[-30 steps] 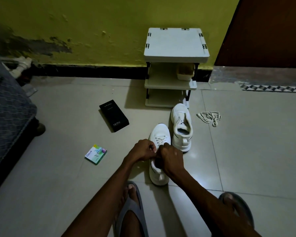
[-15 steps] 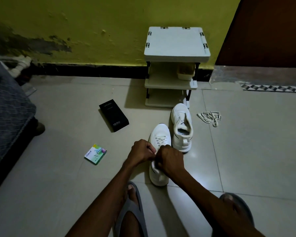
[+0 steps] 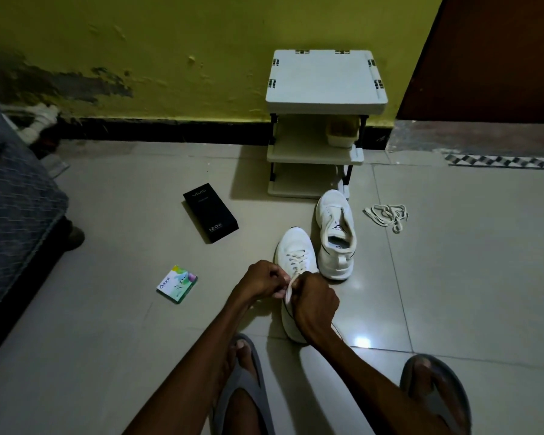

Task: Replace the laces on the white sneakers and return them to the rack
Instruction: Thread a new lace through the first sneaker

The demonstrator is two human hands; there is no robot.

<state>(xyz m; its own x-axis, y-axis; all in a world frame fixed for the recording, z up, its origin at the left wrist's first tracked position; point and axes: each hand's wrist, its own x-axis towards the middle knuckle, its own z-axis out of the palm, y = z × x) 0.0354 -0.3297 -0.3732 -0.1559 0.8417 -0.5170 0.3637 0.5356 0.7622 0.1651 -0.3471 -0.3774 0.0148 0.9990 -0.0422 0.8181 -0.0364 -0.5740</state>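
Note:
Two white sneakers stand on the tiled floor. The near sneaker [image 3: 294, 255] has a white lace threaded through its eyelets. My left hand [image 3: 263, 279] and my right hand [image 3: 314, 304] meet over its tongue, each pinching a lace end [image 3: 289, 288]. My right hand hides the shoe's opening. The far sneaker [image 3: 336, 233] stands beside it with no lace, its tongue open. A loose bundle of laces [image 3: 387, 215] lies on the floor to the right. The white three-shelf rack [image 3: 325, 98] stands against the yellow wall behind the shoes.
A black phone box [image 3: 210, 212] and a small colourful packet [image 3: 177, 284] lie on the floor at the left. A bed edge [image 3: 16, 215] fills the far left. My feet in grey sandals [image 3: 242, 387] are at the bottom. A small tub [image 3: 342, 132] sits on the rack's middle shelf.
My hands have stayed together over the near sneaker, shifting only slightly while working the lace ends. Nothing else has moved.

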